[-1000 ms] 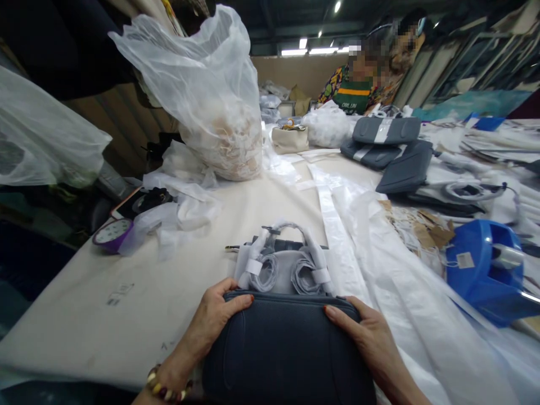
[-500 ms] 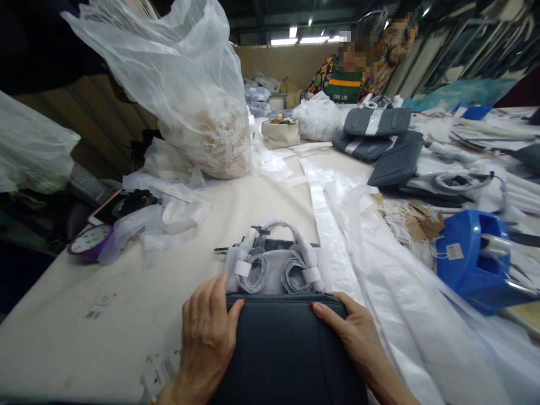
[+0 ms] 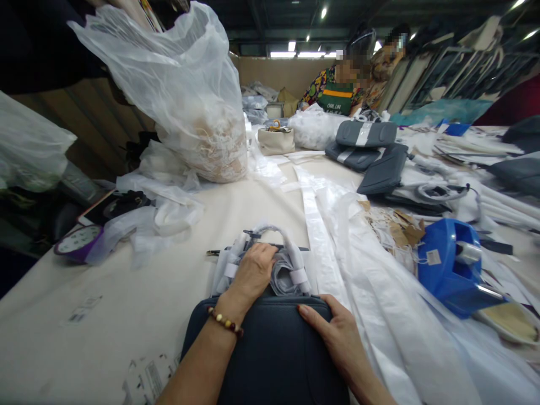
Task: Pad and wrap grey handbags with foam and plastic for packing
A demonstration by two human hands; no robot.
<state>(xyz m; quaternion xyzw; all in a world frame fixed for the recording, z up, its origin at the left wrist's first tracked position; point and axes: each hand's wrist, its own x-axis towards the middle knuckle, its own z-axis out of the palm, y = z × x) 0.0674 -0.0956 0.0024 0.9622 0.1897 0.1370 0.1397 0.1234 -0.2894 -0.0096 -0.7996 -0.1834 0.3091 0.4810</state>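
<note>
A dark navy handbag (image 3: 270, 343) lies in front of me, its top edge facing away. My right hand (image 3: 337, 332) grips its upper right corner, thumb on the front panel and fingers behind. My left hand (image 3: 253, 273) reaches across the bag to its far side, over the wrapped parts. Its fingers are bent and pressed together; whatever is under the fingertips is hidden. A handle (image 3: 270, 228) in white wrapping arches beyond that hand. One rolled, wrapped coil (image 3: 283, 279) with a white band shows right of it. A beaded bracelet (image 3: 226, 322) circles my left wrist.
A large plastic bag (image 3: 202, 124) stands at the back left. White wrapping strips (image 3: 358, 259) run along the right, beside a blue tape dispenser (image 3: 442, 270). Navy bags (image 3: 367, 135) are piled farther back. A purple-rimmed roll (image 3: 78, 242) sits left. A person (image 3: 337, 95) is across the table.
My left hand has left the bag's upper left corner and moved forward and right over the wrapped handle area. My right hand keeps its grip on the right corner. The view has shifted slightly.
</note>
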